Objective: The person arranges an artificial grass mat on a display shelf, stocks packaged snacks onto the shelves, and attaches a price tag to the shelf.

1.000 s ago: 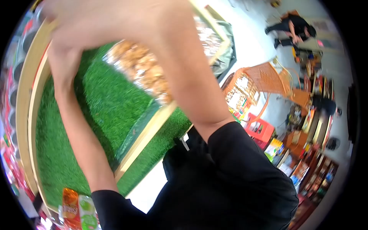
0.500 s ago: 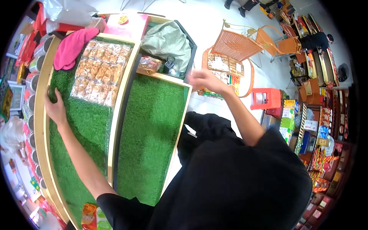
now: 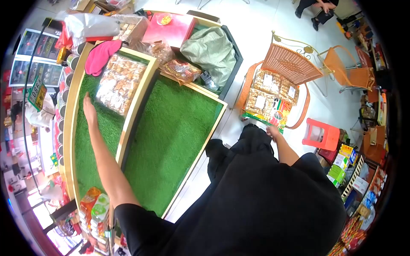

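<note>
Head | your right grip has come beside the bag, putting it within reach; can't tell if grasping | left grip released, pack beside it

- Plain black top, loose across the back
- Short black sleeves, wide at the hem
- Black, creased lower garment
- Bare forearms
- Left hand and right hand, both bare

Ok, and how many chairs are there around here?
2. A wicker-backed chair stands right of the green turf counter, with snack packs on its seat; an orange-brown armchair stands behind it. Another may be cut off at the top edge.
</note>
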The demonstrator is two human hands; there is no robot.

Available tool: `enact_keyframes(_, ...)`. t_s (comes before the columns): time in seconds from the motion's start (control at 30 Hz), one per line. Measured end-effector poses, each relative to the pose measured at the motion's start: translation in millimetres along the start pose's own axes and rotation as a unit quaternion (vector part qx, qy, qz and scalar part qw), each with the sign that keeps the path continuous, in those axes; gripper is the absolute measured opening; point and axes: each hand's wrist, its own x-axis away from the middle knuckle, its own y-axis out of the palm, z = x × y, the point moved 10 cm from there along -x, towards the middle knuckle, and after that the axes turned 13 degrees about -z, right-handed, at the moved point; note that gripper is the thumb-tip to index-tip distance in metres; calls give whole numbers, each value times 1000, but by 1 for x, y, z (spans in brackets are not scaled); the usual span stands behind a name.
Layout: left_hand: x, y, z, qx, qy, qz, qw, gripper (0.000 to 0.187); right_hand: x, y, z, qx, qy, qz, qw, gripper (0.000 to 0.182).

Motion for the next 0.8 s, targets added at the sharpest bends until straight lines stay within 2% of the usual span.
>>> enact_keyframes(0.03,-1,-4,7,40,-52,25,998,48,-44,-2,1,-67,4,-109,992,11)
enact_keyframes(0.07,-1,-8,16,77,-102,47,991,49,-56,-19,-29,64,-53,-18,996,12)
enact_keyframes(0.1,0,-2,41,41,-96,57,993,51,-58,-17,-63,66,-107,-34,992,16)
enact_keyframes(0.13,0,4,65,4,-90,67,994,53,-62,-16,-100,171,-189,-43,966,20)
enact_keyframes(0.17,9,24,95,-64,-122,61,989,52,-63,-24,-115,121,-129,-7,984,25)
enact_keyframes(0.23,27,37,140,-131,-174,96,971,49,-107,-31,-136,99,-159,-92,978,23)
enact_keyframes(0.3,39,38,178,-134,-197,127,963,46,-120,-51,-146,4,-153,-40,987,12)
enact_keyframes(0.33,41,44,201,-137,-119,134,974,46,-114,-52,-155,36,-129,-74,988,6)
enact_keyframes(0.37,32,54,189,-123,-90,116,982,46,-105,-63,-155,32,-107,-39,993,9)
enact_keyframes(0.43,27,69,196,-111,-142,86,980,48,-146,-85,-125,57,-88,12,994,24)
enact_keyframes(0.47,28,74,215,-119,-140,82,980,48,-159,-91,-109,52,-82,8,995,24)
enact_keyframes(0.53,48,91,261,-139,-184,104,967,50,-176,-109,-85,163,-82,56,982,45)
enact_keyframes(0.57,55,105,278,-146,-186,96,967,50,-188,-109,-68,163,-72,52,983,45)
enact_keyframes(0.63,81,131,292,104,-168,173,965,54,-200,-120,-18,131,3,56,990,71)
enact_keyframes(0.67,92,161,307,131,-140,161,968,54,-170,-114,-33,142,28,32,989,83)
enact_keyframes(0.7,106,198,325,162,-113,149,969,55,-172,-110,-28,132,13,43,990,86)
enact_keyframes(0.73,121,246,348,224,-89,121,963,54,-177,-111,-24,124,-5,58,991,88)
enact_keyframes(0.77,134,309,365,314,-121,35,941,52,-181,-110,-21,101,-24,56,993,89)
enact_keyframes(0.8,149,381,382,342,-117,-77,929,52,-185,-105,-16,68,-48,37,996,89)
